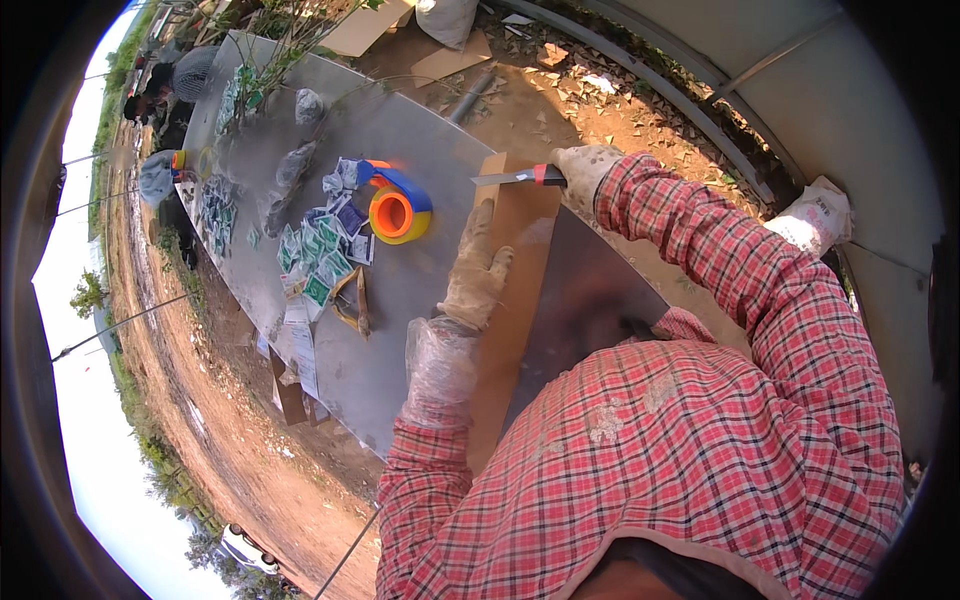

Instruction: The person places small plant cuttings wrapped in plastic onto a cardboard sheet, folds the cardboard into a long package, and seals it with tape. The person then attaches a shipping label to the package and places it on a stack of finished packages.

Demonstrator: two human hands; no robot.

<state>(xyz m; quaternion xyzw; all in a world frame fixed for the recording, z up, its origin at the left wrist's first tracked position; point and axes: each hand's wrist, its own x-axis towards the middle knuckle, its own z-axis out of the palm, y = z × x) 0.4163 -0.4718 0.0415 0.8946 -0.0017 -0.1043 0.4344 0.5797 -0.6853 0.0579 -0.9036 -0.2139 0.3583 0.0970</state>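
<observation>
My right hand, in a dirty light work glove, is closed on the dark and red handle of a knife. The blade points left over the far end of a long cardboard strip. Gloved too, my left hand lies flat on the strip with its fingers apart; clear plastic film wraps that wrist. The strip lies lengthwise on a grey metal table. Left of my left hand are a tape roll with an orange core, a wooden-handled tool and a heap of green and white packets.
Thin leafy branches and plastic-wrapped bundles lie across the table's far part. Printed papers hang near its left edge. Another person is at the far left end. Cardboard scraps and a white sack are on the ground beyond.
</observation>
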